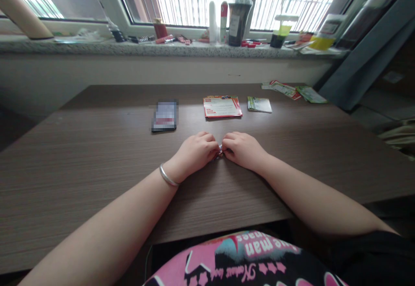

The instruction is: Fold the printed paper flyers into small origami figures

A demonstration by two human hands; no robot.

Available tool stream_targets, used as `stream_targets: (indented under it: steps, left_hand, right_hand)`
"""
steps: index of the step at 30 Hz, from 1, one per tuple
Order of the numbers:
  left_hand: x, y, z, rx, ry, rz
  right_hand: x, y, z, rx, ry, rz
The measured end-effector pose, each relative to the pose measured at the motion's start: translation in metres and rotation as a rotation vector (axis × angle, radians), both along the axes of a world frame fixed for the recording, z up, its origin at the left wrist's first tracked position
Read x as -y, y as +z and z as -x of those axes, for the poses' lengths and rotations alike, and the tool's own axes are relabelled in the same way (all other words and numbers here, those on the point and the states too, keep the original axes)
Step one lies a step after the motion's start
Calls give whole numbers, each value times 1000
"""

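A: Head view: your left hand (193, 152) and right hand (244, 150) meet fingertip to fingertip. Both are pinched tight on a small pale scrap (220, 151) between them, low over the surface (97, 147).
B: Which step is that?
A: Working the scrap with both hands, I judge; it's too small to tell what it is. Any next move calls for fine, steady fingers. The leaflet (222, 106) lies well beyond your knuckles.

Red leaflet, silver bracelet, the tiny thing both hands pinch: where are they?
red leaflet (222, 107): head view, white middle.
silver bracelet (167, 176): head view, band's middle.
tiny thing (220, 151): head view, exposed pale bit.
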State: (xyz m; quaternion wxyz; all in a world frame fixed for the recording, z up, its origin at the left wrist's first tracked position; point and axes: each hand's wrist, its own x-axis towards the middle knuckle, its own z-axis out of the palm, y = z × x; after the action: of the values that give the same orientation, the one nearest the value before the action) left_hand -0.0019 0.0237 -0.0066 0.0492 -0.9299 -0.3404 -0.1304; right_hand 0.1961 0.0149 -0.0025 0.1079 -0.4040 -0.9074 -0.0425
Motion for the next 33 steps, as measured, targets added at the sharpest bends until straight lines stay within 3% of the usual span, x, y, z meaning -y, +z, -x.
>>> stream_targets:
  steps: [15,22,33]
  left_hand:
    - [3,1,-1,-1,13,-1]
    - [5,0,-3,92,-43,70]
    - [12,5,0,44,-31,127]
  right_hand:
    - [12,15,-1,107,-25,38]
    - [2,8,-7,67,-85,-9]
    - [-5,5,-12,21,-99,-3]
